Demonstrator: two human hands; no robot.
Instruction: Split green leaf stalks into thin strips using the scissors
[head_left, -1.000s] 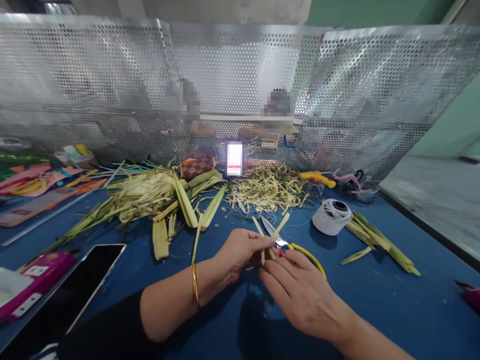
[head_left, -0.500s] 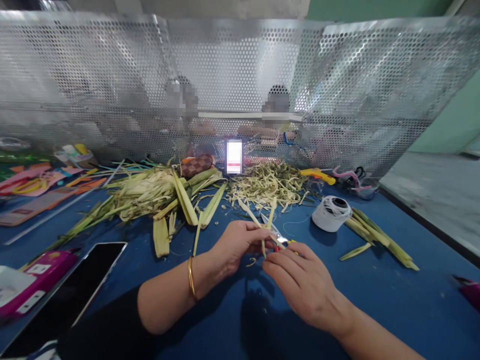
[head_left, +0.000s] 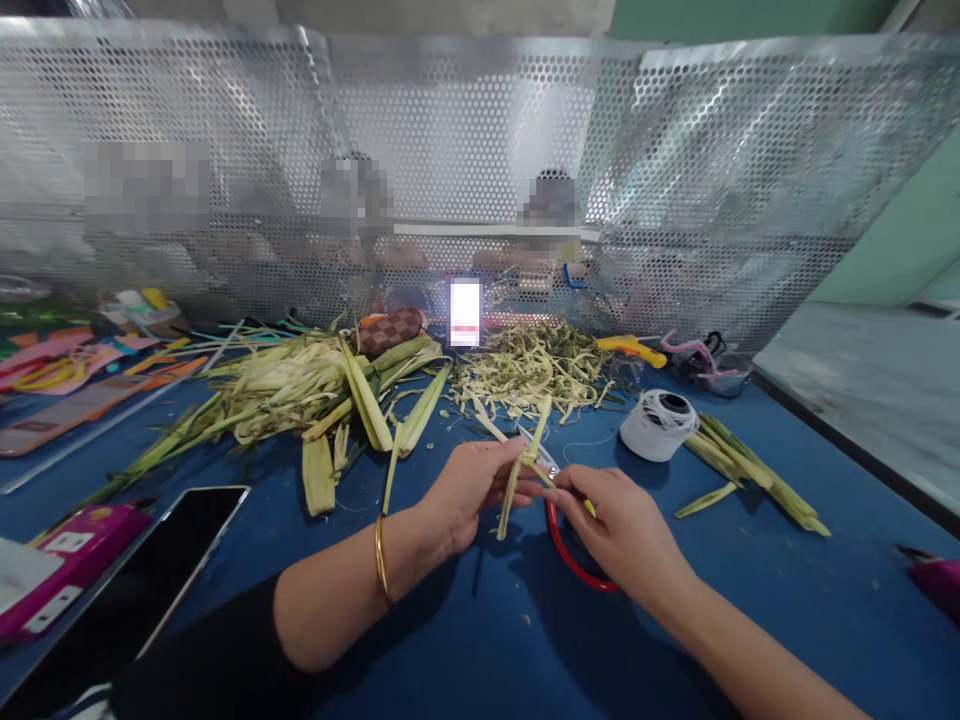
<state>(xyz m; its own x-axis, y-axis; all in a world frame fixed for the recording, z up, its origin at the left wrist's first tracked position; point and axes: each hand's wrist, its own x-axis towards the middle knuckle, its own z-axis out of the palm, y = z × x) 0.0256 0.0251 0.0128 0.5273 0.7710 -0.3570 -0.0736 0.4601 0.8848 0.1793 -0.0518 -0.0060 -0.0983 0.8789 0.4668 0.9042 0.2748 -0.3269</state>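
Observation:
My left hand (head_left: 469,490), with a gold bangle at the wrist, pinches crossed pale green husk strips (head_left: 517,480) over the middle of the table. Thumb and fingers close on the place where the strips cross. My right hand (head_left: 622,525) pinches the right-hand end of one strip between thumb and forefinger. Under and behind the hands lie scissors (head_left: 577,565) with a red handle, partly hidden by my right hand. A white spool of thread (head_left: 658,427) stands to the right, a fine thread trailing left from it.
Husk leaves (head_left: 292,385) are heaped at the left, beside a heap of thin shreds (head_left: 536,370). More husks (head_left: 750,470) lie right. A yellow tool (head_left: 631,349), a phone (head_left: 142,590) and a magenta power strip (head_left: 82,570) are around. A perforated metal screen (head_left: 465,130) stands behind; people show through it.
My right hand has drawn back slightly to the right, uncovering the red scissor handle. One strip now hangs down in front of my left fingers. The view has shifted slightly.

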